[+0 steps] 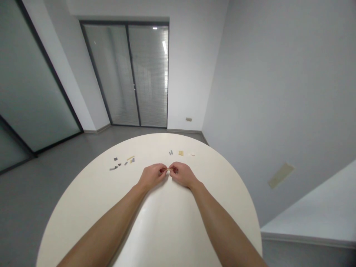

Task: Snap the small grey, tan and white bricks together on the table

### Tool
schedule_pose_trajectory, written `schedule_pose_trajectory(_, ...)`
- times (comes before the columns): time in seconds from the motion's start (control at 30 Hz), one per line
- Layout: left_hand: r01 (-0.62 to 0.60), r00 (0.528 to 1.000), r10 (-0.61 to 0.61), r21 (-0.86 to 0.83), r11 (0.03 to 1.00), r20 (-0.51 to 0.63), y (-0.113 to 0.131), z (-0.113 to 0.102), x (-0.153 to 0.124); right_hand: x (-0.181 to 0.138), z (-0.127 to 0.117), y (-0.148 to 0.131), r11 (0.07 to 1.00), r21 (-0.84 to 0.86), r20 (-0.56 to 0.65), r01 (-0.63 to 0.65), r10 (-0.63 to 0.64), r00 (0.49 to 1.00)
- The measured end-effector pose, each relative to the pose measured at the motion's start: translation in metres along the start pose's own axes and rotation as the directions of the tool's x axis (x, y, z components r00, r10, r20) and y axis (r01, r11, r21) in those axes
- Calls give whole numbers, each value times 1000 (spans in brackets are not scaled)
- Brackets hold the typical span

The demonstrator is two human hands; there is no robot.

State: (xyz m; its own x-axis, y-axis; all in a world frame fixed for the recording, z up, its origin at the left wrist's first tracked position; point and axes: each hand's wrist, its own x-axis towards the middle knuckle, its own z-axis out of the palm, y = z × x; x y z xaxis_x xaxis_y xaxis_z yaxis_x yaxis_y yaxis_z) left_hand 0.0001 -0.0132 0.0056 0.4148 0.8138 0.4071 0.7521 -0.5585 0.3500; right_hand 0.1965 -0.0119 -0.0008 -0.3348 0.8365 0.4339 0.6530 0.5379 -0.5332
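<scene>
Above the middle of a round white table (167, 237), my left hand (152, 175) and my right hand (183, 174) almost meet at the fingertips. Both are closed in a pinch on one small tan piece (168, 169), which is mostly covered by the fingers; its exact kind is too small to tell. Just beyond the right hand lie two small grey strips (170, 152), a tan square piece (181, 152) and some whitish bits (191, 154). Left of the left hand, a long yellowish strip (130, 157) lies beside small grey and yellow pieces (132, 160).
Several dark grey pieces (115, 159) are scattered on the table's left side. Beyond the table's rounded far edge stand a glass door (148, 74) and white walls (264, 74). A frosted glass partition (33, 81) is at the left.
</scene>
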Motion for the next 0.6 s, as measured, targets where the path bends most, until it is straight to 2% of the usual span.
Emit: schedule_pose_trajectory(0.6,5,1000,-5,8,1000,7,3,-1,0,1,-2,-4,1000,-10,24,11,-10,1000)
